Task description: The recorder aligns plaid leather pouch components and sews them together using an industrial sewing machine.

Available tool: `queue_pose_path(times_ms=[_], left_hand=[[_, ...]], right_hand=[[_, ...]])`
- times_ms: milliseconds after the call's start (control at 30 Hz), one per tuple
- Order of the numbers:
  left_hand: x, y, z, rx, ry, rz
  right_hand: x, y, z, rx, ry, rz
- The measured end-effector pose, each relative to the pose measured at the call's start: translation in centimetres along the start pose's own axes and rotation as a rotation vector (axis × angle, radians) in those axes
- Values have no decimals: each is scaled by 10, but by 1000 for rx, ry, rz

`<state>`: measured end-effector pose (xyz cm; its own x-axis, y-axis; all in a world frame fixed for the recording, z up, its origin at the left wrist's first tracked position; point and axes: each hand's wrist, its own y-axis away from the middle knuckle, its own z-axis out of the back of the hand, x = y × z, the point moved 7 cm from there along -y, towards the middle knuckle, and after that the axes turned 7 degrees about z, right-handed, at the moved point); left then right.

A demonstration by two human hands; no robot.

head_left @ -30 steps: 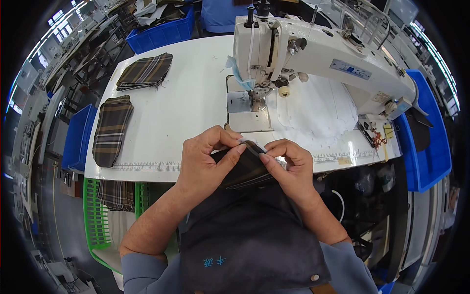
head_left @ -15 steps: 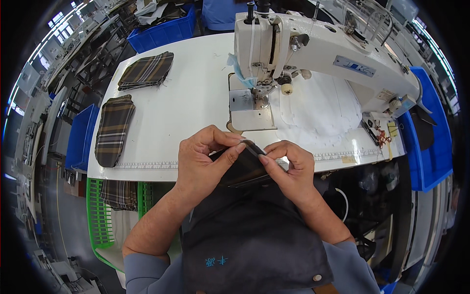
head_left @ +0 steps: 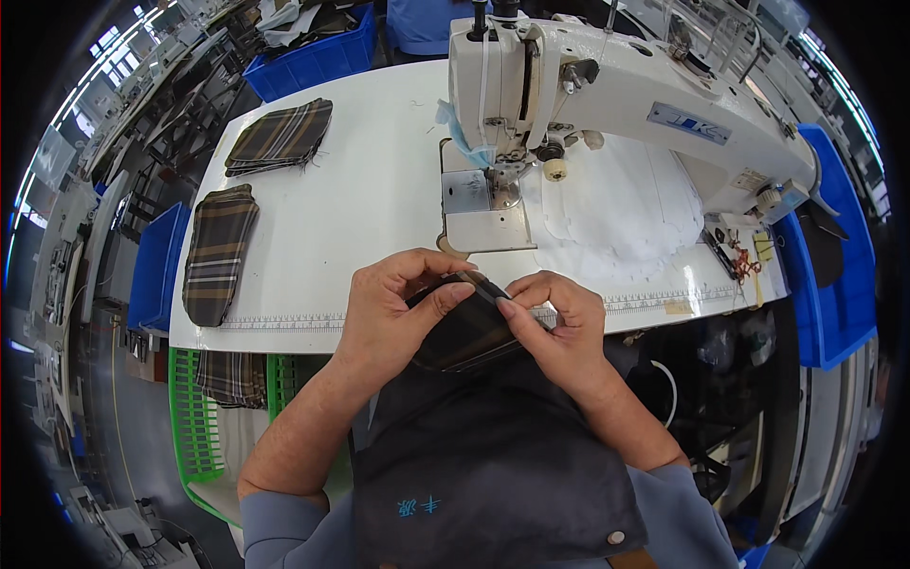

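A dark plaid fabric piece (head_left: pixel 464 337) is held up at the table's front edge, in front of my apron. My left hand (head_left: pixel 403 308) pinches its upper edge between thumb and fingers. Close by on the same edge, my right hand (head_left: pixel 559 322) grips it with thumb and index finger. The rest of the cloth hangs below my fingers, partly hidden by the left hand. Just beyond stands a white sewing machine (head_left: pixel 607 85), its metal needle plate (head_left: pixel 488 228) lying a little past my fingertips.
Two stacks of plaid pieces, one far (head_left: pixel 280 137) and one near (head_left: pixel 220 256), lie on the left of the white table (head_left: pixel 370 190). White sheets (head_left: pixel 616 204) lie under the machine arm. Scissors (head_left: pixel 720 254) rest at right. Blue bins (head_left: pixel 834 275) and a green basket (head_left: pixel 194 427) flank the table.
The fabric's held edge has tilted slightly, showing more of its brown plaid face between my fingers. Both hands keep their pinch and have hardly moved.
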<state>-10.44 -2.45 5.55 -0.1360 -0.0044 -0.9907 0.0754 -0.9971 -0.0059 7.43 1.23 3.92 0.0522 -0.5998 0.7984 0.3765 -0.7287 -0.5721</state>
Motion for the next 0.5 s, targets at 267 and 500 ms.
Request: queue_pose_path(times_ms=[267,500], left_hand=[[8,-1,0,-21,54,52],[10,-6,1,-47,-50,56]], right_hand=[[-5,0,-3,8,16,1],[-10,1,-3,-19,15,-13]])
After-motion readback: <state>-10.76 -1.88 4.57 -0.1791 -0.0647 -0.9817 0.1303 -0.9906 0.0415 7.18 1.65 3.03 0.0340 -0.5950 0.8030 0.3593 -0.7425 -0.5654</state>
